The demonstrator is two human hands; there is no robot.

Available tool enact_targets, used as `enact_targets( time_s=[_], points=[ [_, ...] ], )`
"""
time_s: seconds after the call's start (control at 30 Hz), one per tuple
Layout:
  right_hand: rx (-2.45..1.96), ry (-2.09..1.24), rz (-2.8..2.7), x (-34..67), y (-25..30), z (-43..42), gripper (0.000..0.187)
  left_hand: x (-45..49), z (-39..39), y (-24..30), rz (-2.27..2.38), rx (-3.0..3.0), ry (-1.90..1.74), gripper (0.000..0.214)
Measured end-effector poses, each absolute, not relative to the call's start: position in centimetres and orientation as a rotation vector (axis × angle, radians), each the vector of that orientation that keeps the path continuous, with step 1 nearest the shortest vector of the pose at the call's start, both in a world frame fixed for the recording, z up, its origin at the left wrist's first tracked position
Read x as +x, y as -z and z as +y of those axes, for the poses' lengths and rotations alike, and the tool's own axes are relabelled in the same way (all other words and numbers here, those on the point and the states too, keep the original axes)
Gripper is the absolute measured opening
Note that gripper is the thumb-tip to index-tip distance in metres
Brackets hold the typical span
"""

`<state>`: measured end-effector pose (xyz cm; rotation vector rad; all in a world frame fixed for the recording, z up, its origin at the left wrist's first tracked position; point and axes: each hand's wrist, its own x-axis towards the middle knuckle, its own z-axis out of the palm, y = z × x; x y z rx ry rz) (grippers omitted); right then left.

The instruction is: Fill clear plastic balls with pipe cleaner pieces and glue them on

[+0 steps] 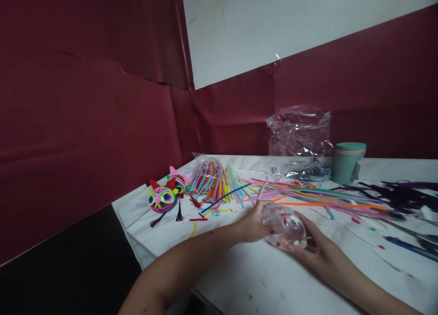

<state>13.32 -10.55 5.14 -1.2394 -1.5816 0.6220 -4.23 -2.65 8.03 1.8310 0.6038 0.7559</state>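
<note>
A clear, rounded plastic container [285, 224] is held low over the white table [239, 265]. Small red, orange and white bits show through it. My left hand [256, 224] is closed around its left side. On its right side, my right hand [311, 242] grips it with the thumb near the lower edge. Some of the left fingers are hidden behind the container. Just beyond both hands lie long coloured pipe cleaners [328, 196], with an orange one passing right behind the container.
To the left sit small pipe-cleaner animal figures [162, 197] with tassels, beside a bagged bundle of coloured pipe cleaners [208, 180]. Farther back stand a clear plastic bag [299, 137] and a green lidded cup [347, 164]. Dark purple strands [393, 194] and scissors [415, 235] lie right.
</note>
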Motion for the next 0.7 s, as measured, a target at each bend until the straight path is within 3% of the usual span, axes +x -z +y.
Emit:
enact_targets(
  time_s=[0.23, 0.5, 0.7],
  points=[
    [-1.238, -0.611, -1.57, 13.3, -3.9, -9.8, 0.093, -3.9, -3.8, -8.9, 0.719, 1.759, -0.713, 0.093],
    [-1.32, -0.392, -1.592, 14.1, -3.0, -9.5, 0.089, -1.9, -3.3, -9.5, 0.781, 1.471, -0.774, 0.052],
    [-1.326, -0.446, -1.55, 14.3, -3.0, -9.2, 0.089, -0.6, -3.4, -9.2, 0.822, 1.275, -0.803, 0.051]
  ],
)
